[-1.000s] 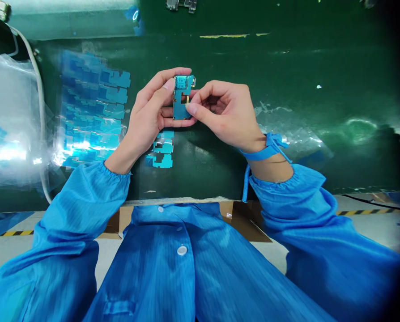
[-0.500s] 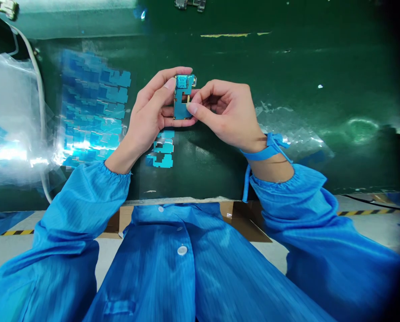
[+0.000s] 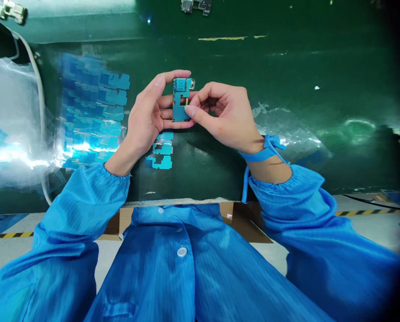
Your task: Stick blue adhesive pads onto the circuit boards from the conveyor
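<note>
A small blue circuit board (image 3: 180, 100) is held upright above the green bench (image 3: 304, 112). My left hand (image 3: 149, 116) grips it from the left, index finger curled over its top edge and the other fingers behind it. My right hand (image 3: 223, 114) pinches the board's right edge between thumb and forefinger. A blue wrist strap (image 3: 265, 150) with a coiled cord sits on my right wrist. Both sleeves are blue.
A sheet of several blue cut-out stickers (image 3: 92, 107) lies left of my hands, and a smaller strip of them (image 3: 161, 152) lies just below the board. Crumpled clear plastic (image 3: 8, 120) fills the far left. Small metal parts (image 3: 196, 5) lie at the bench's far edge.
My left thumb has come off the board's face and the index finger now hooks over its top. The view has shifted slightly.
</note>
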Demonstrator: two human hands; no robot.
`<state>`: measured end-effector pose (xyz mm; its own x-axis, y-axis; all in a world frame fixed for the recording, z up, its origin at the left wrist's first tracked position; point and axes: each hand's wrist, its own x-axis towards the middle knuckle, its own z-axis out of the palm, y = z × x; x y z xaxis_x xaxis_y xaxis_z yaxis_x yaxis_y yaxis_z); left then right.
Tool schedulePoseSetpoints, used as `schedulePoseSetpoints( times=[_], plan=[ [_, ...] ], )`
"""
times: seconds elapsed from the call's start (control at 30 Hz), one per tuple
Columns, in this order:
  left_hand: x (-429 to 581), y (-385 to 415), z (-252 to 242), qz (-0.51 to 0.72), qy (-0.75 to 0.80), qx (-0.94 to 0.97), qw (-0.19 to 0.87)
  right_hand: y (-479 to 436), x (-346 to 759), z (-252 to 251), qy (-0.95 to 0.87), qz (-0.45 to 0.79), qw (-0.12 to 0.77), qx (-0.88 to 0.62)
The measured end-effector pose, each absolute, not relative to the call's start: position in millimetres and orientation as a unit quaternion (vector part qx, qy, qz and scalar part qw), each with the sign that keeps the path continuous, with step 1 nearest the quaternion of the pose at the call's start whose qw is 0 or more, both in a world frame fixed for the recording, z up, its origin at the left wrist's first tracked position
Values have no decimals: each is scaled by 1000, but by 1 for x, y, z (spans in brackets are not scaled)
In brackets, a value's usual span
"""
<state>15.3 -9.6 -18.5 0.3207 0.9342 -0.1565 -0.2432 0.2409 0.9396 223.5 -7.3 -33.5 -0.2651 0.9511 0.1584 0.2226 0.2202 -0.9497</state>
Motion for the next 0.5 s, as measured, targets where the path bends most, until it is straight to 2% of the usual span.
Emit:
schedulePoseSetpoints(
  times=[0.5],
  plan=[
    [12,2,-36,440,335,442,706,-5,226,-36,-660,452,409,-440]
  ],
)
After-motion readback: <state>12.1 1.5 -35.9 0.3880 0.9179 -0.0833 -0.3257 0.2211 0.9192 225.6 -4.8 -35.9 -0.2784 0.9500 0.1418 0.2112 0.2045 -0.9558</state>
